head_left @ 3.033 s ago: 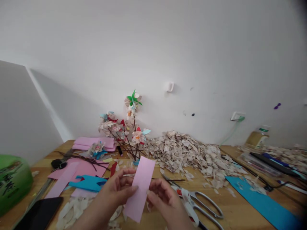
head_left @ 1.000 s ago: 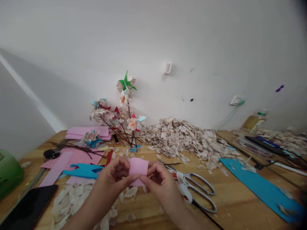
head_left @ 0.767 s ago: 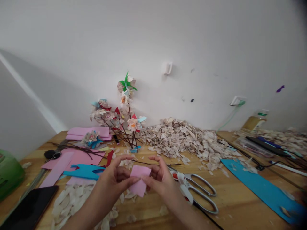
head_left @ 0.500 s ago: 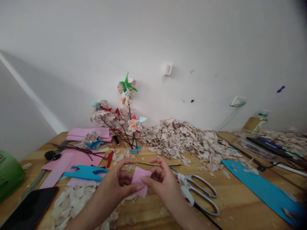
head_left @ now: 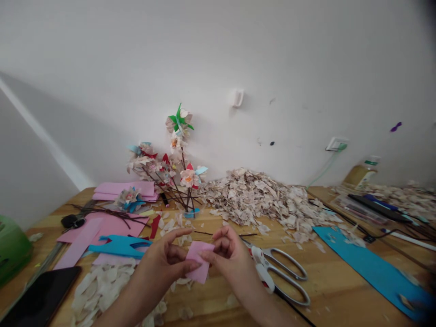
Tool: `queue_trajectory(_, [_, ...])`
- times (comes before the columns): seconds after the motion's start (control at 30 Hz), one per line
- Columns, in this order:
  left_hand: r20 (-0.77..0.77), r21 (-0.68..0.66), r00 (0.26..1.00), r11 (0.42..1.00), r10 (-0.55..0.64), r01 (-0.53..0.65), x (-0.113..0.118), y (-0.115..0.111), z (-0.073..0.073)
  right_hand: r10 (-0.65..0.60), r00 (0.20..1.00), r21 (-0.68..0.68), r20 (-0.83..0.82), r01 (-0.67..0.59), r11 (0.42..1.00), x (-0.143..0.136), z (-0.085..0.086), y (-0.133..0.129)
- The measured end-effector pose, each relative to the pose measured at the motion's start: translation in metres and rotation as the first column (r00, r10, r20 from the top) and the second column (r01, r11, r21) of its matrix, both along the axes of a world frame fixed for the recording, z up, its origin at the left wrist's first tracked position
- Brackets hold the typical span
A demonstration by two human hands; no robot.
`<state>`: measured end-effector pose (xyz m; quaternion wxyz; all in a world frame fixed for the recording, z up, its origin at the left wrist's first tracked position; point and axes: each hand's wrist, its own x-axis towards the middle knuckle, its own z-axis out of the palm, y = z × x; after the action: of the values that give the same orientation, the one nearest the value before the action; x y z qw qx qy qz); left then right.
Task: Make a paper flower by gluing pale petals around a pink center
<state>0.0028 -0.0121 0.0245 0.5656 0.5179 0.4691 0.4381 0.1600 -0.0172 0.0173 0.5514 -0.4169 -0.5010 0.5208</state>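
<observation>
Hands (head_left: 162, 263) (head_left: 229, 256) pinching small pink paper (head_left: 199, 262), lower centre; apparently folded, uncut; scissors (head_left: 262, 268) lying lower right.

Can see only partly the small folded pink paper piece (head_left: 198, 270), covered at its edges by fingers of the left hand (head_left: 170, 259) and the right hand (head_left: 230, 256). Cannot see fully the blades of the silver-handled scissors (head_left: 260, 263), hidden behind the right hand. Cannot see whole the green rounded container (head_left: 12, 247) and the flat black phone (head_left: 44, 295), both cut by picture edges. Cannot read the label on the clear bottle of yellowish liquid (head_left: 359, 175), too small.
</observation>
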Motion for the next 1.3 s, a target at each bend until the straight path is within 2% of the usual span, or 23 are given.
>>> queue_trajectory(0.2, [0.066,-0.030,0.998,0.999,-0.009,0.011,-0.001,0.001,-0.005,-0.030,0.998,0.005,0.054,0.030,1.000,0.000,0.000,-0.002])
queue_trajectory(0.37, [0.086,-0.136,0.996,0.990,-0.032,0.044,-0.002,0.001,0.001,-0.065,0.989,0.008,0.132,0.065,0.998,-0.001,0.003,-0.003])
queue_trajectory(0.47, [0.110,-0.194,0.993,0.979,-0.044,0.065,-0.003,0.001,0.006,-0.088,0.989,0.011,0.121,0.088,0.996,0.002,0.005,-0.001])
queue_trajectory(0.57, [0.184,-0.223,0.982,0.971,-0.040,0.081,-0.004,0.002,0.004,-0.136,0.987,0.015,0.089,0.136,0.991,0.005,0.005,0.001])
queue_trajectory(0.7, [0.249,-0.183,0.966,0.976,-0.073,0.120,0.004,0.001,-0.007,-0.142,0.990,0.007,0.010,0.142,0.990,0.003,-0.001,0.003])
queue_trajectory(0.77, [0.222,-0.143,0.971,0.983,-0.084,0.118,0.009,-0.001,-0.012,-0.124,0.992,-0.012,0.001,0.124,0.992,0.001,-0.003,0.003])
queue_trajectory(0.87, [0.162,-0.132,0.986,0.989,-0.040,0.062,0.015,-0.004,-0.014,-0.134,0.991,-0.015,0.031,0.134,0.991,-0.001,-0.004,0.002])
queue_trajectory(0.97, [0.095,-0.140,0.995,0.990,-0.004,0.017,0.014,-0.004,-0.010,-0.153,0.987,0.006,0.043,0.153,0.988,-0.001,-0.002,0.001])
queue_trajectory(1.03, [0.051,-0.133,0.998,0.991,-0.022,0.028,0.010,-0.004,-0.005,-0.147,0.988,0.012,0.041,0.147,0.989,-0.001,-0.001,0.002])
queue_trajectory(1.3, [0.009,-0.180,0.956,0.940,-0.292,0.289,-0.019,-0.007,0.027,-0.095,0.995,0.010,0.023,0.095,0.995,0.000,0.006,0.002])
